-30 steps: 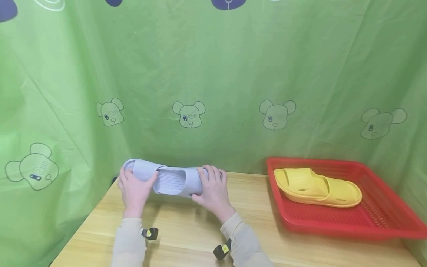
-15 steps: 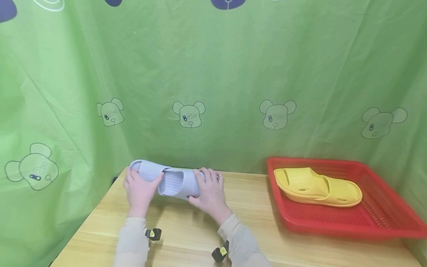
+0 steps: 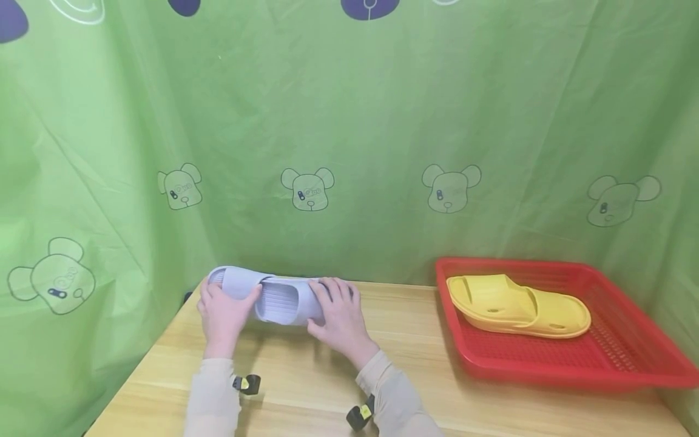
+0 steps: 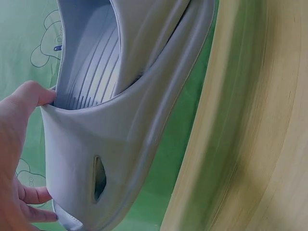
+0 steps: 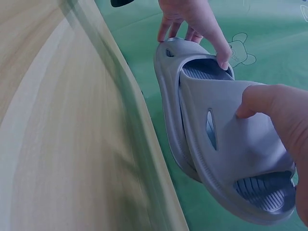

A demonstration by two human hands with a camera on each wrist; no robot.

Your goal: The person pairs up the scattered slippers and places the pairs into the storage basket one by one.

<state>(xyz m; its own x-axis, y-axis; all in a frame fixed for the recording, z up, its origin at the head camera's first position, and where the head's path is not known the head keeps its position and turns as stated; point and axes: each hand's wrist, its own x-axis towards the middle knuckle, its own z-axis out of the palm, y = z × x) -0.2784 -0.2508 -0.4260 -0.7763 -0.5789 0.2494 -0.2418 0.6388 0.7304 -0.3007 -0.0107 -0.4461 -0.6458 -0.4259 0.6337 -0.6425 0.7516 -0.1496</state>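
Two lavender-grey slippers are held together in the air above the table, partly overlapping, their toe ends pointing opposite ways. My left hand point(image 3: 225, 312) grips the left slipper point(image 3: 240, 281), thumb at the edge of its foot opening and fingertips by the toe end point(image 4: 70, 219). On the other side my right hand point(image 3: 341, 318) grips the right slipper point(image 3: 311, 302); its thumb lies on the strap point(image 5: 226, 103). The right hand's other fingers are mostly hidden in the right wrist view. Ridged insoles show inside both slippers.
A red perforated basket point(image 3: 546, 376) stands at the right of the wooden table point(image 3: 306, 388). A yellow slipper pair point(image 3: 513, 306) lies in it, one fitted against the other. A green curtain point(image 3: 349, 121) with bear prints hangs behind the table.
The grey slippers shift slightly right, then back left and a little lower. My right hand is somewhat nearer the left hand than a second ago. Both hands keep hold; the basket stays put.
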